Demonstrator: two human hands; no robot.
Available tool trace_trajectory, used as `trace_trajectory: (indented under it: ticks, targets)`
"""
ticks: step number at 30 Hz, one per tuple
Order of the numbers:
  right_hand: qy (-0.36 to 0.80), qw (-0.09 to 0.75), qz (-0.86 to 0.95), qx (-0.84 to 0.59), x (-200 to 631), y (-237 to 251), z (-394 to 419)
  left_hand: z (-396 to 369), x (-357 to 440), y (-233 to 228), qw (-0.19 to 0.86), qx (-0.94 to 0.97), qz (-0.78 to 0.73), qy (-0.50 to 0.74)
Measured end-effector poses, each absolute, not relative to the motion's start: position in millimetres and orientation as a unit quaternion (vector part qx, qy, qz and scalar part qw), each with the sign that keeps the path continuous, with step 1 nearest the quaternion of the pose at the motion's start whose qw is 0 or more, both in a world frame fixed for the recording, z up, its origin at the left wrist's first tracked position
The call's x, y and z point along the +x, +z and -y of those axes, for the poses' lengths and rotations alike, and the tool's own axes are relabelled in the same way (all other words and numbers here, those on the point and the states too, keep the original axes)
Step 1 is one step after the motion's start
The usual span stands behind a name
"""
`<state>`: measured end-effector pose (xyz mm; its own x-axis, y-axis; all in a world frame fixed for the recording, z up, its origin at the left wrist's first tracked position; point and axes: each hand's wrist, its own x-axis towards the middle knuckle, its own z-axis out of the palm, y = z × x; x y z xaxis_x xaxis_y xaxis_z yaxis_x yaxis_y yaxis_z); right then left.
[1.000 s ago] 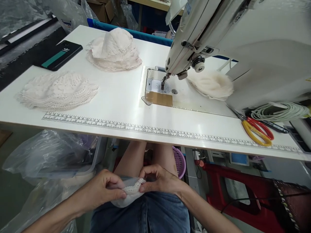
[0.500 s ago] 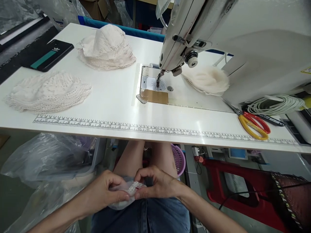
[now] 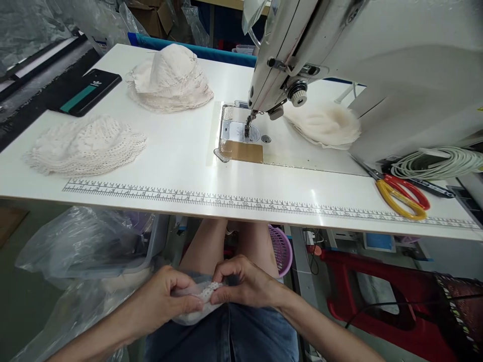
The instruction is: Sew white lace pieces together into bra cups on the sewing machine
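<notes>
Over my lap, a small clear plastic bag [image 3: 192,318] with white lace trim [image 3: 209,290] in it is held between both hands. My left hand [image 3: 169,296] pinches the bag's left side between thumb and fingers. My right hand [image 3: 241,284] has thumb and forefinger closed on the right end, by the lace. How much lies inside the bag is hidden by the fingers. Beyond them, on the white table [image 3: 181,166], lie a lace-edged cream hat [image 3: 90,146] and a stack of similar cream hats [image 3: 173,80].
A sewing machine [image 3: 290,65] stands over the table, with cream fabric pieces [image 3: 328,125] under its arm. Scissors [image 3: 405,198] and coiled cord [image 3: 437,163] lie at the right, a phone [image 3: 90,93] at the left. Below are a purple basket [image 3: 281,249], red stool [image 3: 377,281] and plastic-covered bin [image 3: 151,251].
The camera view has shifted slightly, so the table scene sits a little further right and lower. Both hands stay on the bag; the right fingers have closed in over the lace end.
</notes>
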<state>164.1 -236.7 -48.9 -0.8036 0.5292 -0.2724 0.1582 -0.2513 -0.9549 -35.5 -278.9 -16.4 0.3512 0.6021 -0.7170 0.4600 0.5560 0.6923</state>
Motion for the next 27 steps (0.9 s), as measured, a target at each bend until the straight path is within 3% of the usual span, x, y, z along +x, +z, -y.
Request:
trace_trajectory:
  ticks: [27]
  targets:
    - [0.719, 0.14, 0.614, -0.295, 160.7, -47.1, 236.7, 277.8, -33.3, -16.2, 0.665, 0.491, -0.559, 0.06]
